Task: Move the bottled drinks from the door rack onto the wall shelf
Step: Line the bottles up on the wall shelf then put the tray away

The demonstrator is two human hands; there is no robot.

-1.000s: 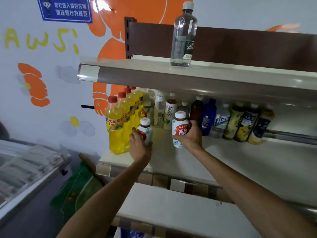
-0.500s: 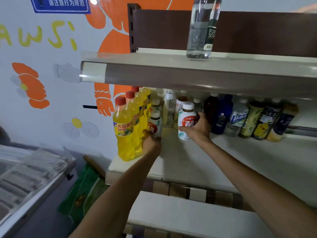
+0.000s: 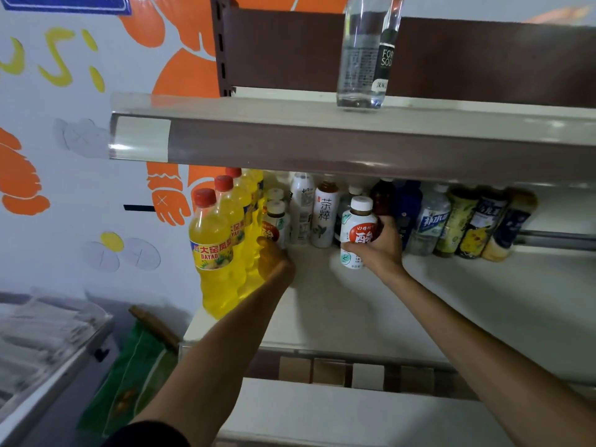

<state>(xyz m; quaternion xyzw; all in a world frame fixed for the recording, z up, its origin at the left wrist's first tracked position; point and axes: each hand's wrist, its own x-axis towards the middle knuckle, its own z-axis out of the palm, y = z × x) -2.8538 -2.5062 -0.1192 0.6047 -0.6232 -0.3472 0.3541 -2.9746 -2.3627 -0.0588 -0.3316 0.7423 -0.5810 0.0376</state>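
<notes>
The right hand [image 3: 380,250] wraps its fingers tight round a small white plastic bottle with a red label [image 3: 356,235]. It is on the cream wall shelf [image 3: 467,304], right of the tall yellow drink bottle [image 3: 213,253] marked DAYAO. The left hand [image 3: 274,262] grips a second small white bottle [image 3: 276,221] just beside that yellow bottle.

Pushed small white-capped bottle [image 3: 276,224] deeper along shelf [image 3: 451,304] with left hand [image 3: 274,264], from beside front yellow bottle [image 3: 213,253] to beside those behind it. Slid red-label bottle [image 3: 357,235] further in with right hand [image 3: 382,251], now close before dark bottle [image 3: 383,196] in back row.
</notes>
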